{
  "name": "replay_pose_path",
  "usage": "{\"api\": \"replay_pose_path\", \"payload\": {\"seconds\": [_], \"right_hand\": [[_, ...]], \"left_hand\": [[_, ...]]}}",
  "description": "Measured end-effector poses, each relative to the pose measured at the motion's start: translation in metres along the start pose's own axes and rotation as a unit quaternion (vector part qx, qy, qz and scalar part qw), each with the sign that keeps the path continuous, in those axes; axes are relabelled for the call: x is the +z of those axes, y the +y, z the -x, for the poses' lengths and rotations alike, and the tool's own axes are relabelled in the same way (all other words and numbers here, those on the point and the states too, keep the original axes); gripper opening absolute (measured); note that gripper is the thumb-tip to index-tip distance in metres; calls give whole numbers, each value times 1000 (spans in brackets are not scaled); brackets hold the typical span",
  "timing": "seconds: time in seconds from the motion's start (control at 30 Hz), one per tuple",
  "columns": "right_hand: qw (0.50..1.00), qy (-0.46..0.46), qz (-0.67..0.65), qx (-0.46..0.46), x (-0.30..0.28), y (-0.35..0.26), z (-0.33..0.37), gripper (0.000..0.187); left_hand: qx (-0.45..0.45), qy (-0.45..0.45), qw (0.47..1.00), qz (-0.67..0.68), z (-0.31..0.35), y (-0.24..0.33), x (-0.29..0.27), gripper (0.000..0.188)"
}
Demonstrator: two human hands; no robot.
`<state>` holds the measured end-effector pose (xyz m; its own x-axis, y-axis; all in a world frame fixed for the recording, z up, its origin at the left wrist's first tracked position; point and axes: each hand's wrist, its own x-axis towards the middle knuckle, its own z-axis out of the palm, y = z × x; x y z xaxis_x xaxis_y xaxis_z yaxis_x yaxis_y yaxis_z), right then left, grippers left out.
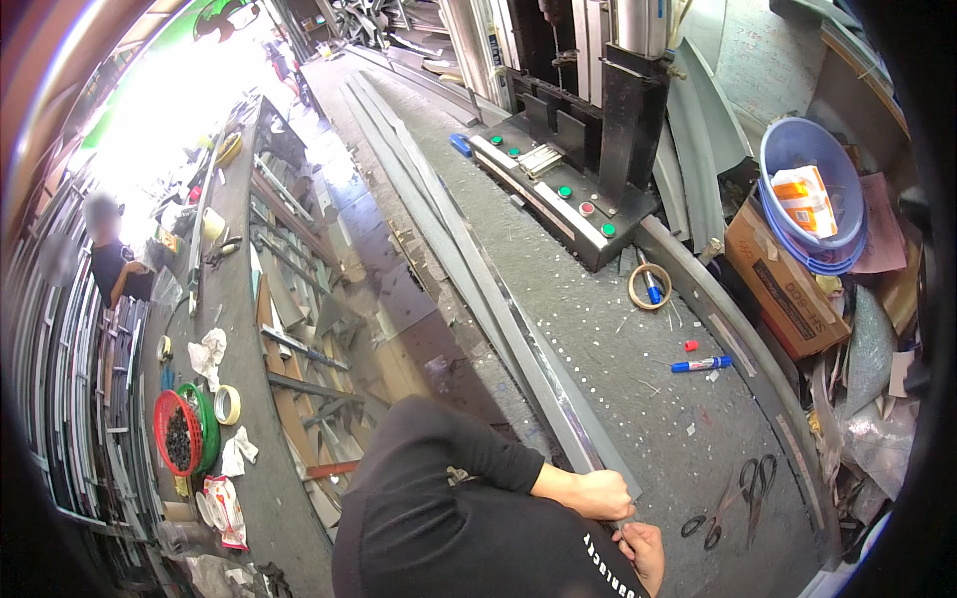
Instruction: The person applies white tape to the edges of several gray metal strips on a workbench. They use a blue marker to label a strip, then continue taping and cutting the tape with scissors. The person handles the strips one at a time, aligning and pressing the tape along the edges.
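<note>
Long grey profiles [477, 269] lie side by side along the bench and run from its far end to my hands. My left hand [601, 495] is closed in a fist around the near end of a profile. Just below it, my right hand [641, 553] is closed, thumb and fingers pinched together close to the left fist. Whatever small thing is between those fingers is hidden. To the right of my hands are black-handled scissors [760, 483] and a smaller dark pair [703, 528]. Farther up lie a blue marker [701, 365] and its red cap [691, 346].
A black machine with green and red buttons [566, 192] stands on the bench, near a tape ring [649, 286]. Blue basins [812, 184] sit over a cardboard box [783, 274] at right. Left, another bench holds red and green baskets [177, 431]; a person [115, 259] stands beyond.
</note>
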<state>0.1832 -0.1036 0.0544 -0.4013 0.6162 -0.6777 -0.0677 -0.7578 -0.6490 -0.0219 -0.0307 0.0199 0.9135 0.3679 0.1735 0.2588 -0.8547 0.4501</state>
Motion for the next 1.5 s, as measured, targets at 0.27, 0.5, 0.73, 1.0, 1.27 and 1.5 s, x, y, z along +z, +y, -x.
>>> {"api": "replay_pose_path", "payload": {"seconds": [0.27,0.5,0.73,1.0,1.27,1.5], "right_hand": [[1000,4,28,-7,7,-3,-9,28],[998,7,54,-44,-2,7,-16,32],[999,-1,9,-44,-12,14,-23,30],[850,353,241,-307,-34,-6,-36,29],[622,601,376,-334,-37,39,-83,16],[639,539,406,-369,-53,20,-88,12]], "left_hand": [[11,-73,997,21,-2,-1,-3,22],[-5,-81,997,11,-3,0,0,26],[-20,-91,995,34,-8,-8,-1,24],[-91,-13,996,3,-76,-77,-7,40],[-116,96,983,105,-64,-101,19,51],[-89,53,989,108,-73,-110,18,45]]}}
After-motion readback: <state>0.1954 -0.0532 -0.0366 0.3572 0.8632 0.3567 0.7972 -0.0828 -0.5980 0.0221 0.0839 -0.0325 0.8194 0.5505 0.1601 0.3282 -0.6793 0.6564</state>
